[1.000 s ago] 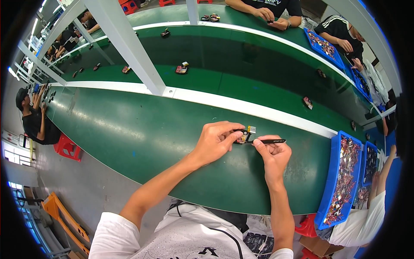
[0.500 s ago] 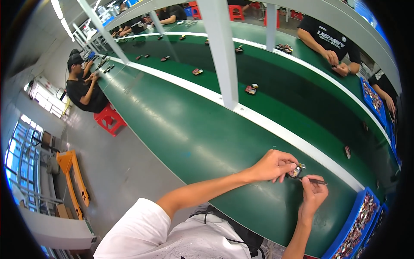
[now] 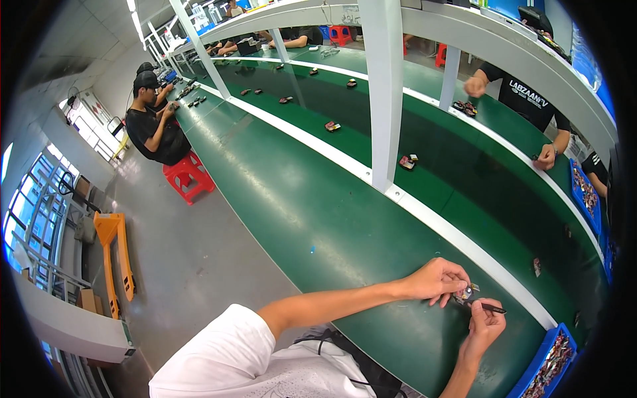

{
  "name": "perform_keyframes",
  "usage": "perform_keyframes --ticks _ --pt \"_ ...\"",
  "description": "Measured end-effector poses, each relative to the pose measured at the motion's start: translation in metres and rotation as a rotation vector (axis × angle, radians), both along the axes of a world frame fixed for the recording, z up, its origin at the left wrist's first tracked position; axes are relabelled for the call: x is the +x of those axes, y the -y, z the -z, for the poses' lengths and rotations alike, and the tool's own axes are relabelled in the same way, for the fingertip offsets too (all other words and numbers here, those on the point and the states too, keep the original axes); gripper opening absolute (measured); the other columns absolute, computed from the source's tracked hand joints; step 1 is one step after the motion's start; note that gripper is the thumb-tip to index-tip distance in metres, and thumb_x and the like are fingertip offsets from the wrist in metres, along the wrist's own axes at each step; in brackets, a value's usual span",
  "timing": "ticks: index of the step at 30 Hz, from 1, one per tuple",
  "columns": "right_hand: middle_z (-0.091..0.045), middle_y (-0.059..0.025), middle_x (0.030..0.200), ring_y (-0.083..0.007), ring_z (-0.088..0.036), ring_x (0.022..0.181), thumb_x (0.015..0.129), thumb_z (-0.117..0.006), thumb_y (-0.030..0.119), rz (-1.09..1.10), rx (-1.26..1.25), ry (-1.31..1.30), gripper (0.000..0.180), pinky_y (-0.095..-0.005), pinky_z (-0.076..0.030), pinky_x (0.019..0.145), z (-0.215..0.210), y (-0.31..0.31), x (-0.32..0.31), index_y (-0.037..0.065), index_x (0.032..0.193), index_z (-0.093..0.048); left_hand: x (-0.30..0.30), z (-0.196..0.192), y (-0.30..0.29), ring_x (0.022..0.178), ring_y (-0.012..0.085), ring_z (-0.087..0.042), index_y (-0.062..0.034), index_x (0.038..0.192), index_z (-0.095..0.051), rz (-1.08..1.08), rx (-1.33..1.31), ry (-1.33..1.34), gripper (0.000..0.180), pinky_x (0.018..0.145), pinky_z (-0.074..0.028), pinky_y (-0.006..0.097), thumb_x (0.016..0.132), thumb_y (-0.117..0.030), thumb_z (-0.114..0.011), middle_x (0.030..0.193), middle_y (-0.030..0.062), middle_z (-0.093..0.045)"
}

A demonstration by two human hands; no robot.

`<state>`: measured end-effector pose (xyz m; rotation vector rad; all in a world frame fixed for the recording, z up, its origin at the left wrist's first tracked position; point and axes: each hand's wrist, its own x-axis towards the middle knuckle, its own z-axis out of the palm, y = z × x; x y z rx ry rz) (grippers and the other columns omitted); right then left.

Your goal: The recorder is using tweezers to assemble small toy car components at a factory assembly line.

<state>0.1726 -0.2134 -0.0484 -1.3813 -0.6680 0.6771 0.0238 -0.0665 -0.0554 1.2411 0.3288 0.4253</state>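
Note:
My left hand (image 3: 438, 281) pinches a small assembly (image 3: 467, 292) with dark, pinkish and pale metallic parts, just above the green worktop (image 3: 371, 325). Its exact kind is too small to make out. My right hand (image 3: 486, 326) is closed on a slim dark tool (image 3: 492, 308), held like a pen. The tool's inner end meets the assembly or lies very close to it; my fingers partly hide that spot. Both hands are near the worktop's right end.
Beyond a white rail (image 3: 458, 249), a green belt carries scattered small assemblies (image 3: 408, 162). A white post (image 3: 383, 99) rises from the rail. A blue bin (image 3: 557, 338) of small parts stands at right. Co-workers sit left and across; an orange pallet jack (image 3: 114, 259) stands on the floor.
The whole view has shifted, so most things sit lower and farther right. My hands keep hold of the assembly and tool. The co-worker across has drawn their hands apart.

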Motion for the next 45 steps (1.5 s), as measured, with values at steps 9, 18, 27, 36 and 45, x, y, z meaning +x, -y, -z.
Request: perform_keyframes --ticks 9,18,27,36,45 --pt "-0.065 -0.0041 0.086 -0.0061 -0.057 0.069 0.087 -0.074 -0.002 0.040 0.063 0.064 0.012 -0.0178 -0.041 0.060 0.000 0.005 -0.003 -0.001 0.095 -0.065 0.001 0.004 0.003 0.054 0.0130 -0.065 0.0053 0.116 -0.066 0.020 -0.047 0.031 0.027 0.040 -0.045 0.022 0.103 -0.018 -0.059 0.087 0.0113 -0.069" --pt "-0.070 -0.0035 0.083 -0.0037 -0.053 0.062 0.080 -0.081 -0.005 0.073 0.143 0.234 0.012 -0.0179 -0.038 0.056 -0.009 -0.001 -0.015 -0.002 0.089 -0.073 -0.007 -0.001 -0.002 0.061 0.0169 -0.070 0.0050 0.121 -0.067 0.009 -0.078 -0.008 0.030 0.045 -0.053 0.024 0.105 -0.018 -0.056 0.091 0.0150 -0.071" --pt "-0.074 -0.0045 0.082 -0.0016 -0.048 0.056 0.078 -0.084 -0.002 0.071 0.205 0.350 0.011 -0.0186 -0.031 0.049 -0.004 0.001 -0.011 0.000 0.086 -0.077 -0.002 -0.003 0.001 0.060 0.0169 -0.069 0.0072 0.122 -0.066 0.013 -0.026 0.015 0.031 0.044 -0.052 0.024 0.105 -0.017 -0.056 0.091 0.0153 -0.071" --pt "-0.074 -0.0035 0.080 -0.0012 -0.045 0.054 0.079 -0.084 -0.002 0.065 0.188 0.367 0.010 -0.0188 -0.030 0.047 -0.007 0.001 -0.012 0.001 0.086 -0.077 -0.004 -0.006 0.002 0.060 0.0168 -0.069 0.0076 0.122 -0.065 -0.019 0.007 0.024 0.030 0.044 -0.053 0.024 0.104 -0.015 -0.057 0.089 0.0149 -0.071" --pt "-0.073 -0.0028 0.078 -0.0011 -0.043 0.052 0.079 -0.083 -0.002 0.079 0.164 0.399 0.010 -0.0192 -0.029 0.046 -0.007 0.001 -0.014 0.001 0.086 -0.077 -0.004 -0.007 0.004 0.061 0.0176 -0.069 0.0089 0.121 -0.065 -0.043 -0.003 0.026 0.030 0.043 -0.054 0.025 0.104 -0.014 -0.057 0.090 0.0152 -0.071"
